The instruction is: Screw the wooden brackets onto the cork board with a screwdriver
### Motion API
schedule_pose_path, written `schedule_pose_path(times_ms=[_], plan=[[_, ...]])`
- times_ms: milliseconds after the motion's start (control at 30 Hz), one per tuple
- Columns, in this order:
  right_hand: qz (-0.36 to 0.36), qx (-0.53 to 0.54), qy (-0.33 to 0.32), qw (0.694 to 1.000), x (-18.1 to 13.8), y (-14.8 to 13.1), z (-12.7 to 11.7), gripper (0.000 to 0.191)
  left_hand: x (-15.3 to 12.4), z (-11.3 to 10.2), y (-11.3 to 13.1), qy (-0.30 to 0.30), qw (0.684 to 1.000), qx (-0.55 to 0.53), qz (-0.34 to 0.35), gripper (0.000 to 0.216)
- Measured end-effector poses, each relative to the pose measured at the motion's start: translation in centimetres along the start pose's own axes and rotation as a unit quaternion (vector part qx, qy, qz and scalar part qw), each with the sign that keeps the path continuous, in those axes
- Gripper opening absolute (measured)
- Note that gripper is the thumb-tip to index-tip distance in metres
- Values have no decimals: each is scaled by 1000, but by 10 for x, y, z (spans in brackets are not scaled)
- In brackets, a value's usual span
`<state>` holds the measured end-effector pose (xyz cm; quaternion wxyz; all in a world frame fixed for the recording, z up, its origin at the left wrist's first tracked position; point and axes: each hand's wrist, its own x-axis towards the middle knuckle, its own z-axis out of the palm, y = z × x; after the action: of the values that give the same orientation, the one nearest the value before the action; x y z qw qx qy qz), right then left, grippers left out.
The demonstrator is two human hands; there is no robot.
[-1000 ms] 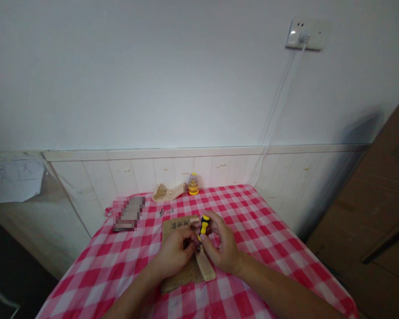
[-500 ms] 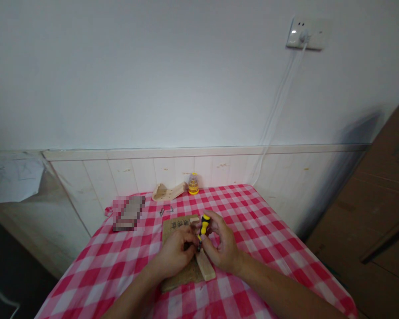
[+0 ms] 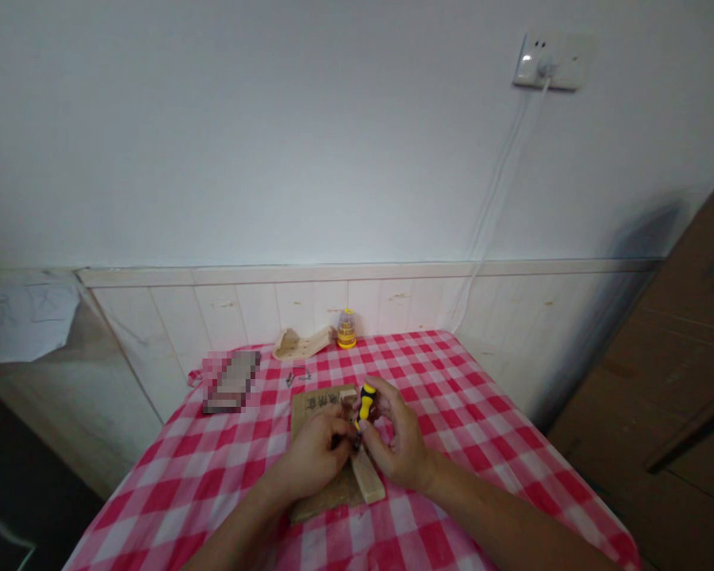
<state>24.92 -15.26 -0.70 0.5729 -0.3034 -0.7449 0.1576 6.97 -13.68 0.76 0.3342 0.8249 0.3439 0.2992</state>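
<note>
My right hand [image 3: 396, 442] is wrapped round a small yellow and black screwdriver [image 3: 365, 400], held upright with its tip down. My left hand [image 3: 312, 458] is closed in a pinch right at the tip, on something too small to make out. Both hands sit over a pale wooden block [image 3: 367, 478] that lies on a brown board [image 3: 315, 404] on the red and white checked tablecloth [image 3: 452, 396].
At the back of the table lie a curved wooden piece [image 3: 301, 345], a small yellow jar [image 3: 346, 329], a few loose metal screws [image 3: 297, 376] and a blurred grey object [image 3: 231, 382]. A wall socket [image 3: 550, 59] with a white cable hangs above. A brown cardboard box [image 3: 678, 373] stands at the right.
</note>
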Motion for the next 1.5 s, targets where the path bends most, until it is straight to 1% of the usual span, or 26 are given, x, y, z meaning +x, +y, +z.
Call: schedule_pose_path(times_ms=[167, 500, 833, 1167, 1367, 1500], plan=[[-8, -4, 0, 1000, 1, -1, 0, 60, -1, -1, 5, 5, 1000, 1, -6, 24], [-7, -9, 5, 1000, 2, 0, 0, 61, -1, 0, 3, 26, 999, -24, -27, 20], [-21, -18, 11, 1000, 2, 2, 1, 62, -1, -1, 5, 28, 999, -22, -23, 20], [-20, -19, 14, 1000, 2, 1, 2, 60, -1, -1, 6, 28, 999, -24, -22, 20], [-27, -23, 18, 999, 4, 1, 0, 59, -1, 1, 1, 33, 999, -19, -28, 19], [-30, -1, 11, 999, 5, 0, -1, 60, -2, 2, -4, 34, 999, -15, -37, 17]])
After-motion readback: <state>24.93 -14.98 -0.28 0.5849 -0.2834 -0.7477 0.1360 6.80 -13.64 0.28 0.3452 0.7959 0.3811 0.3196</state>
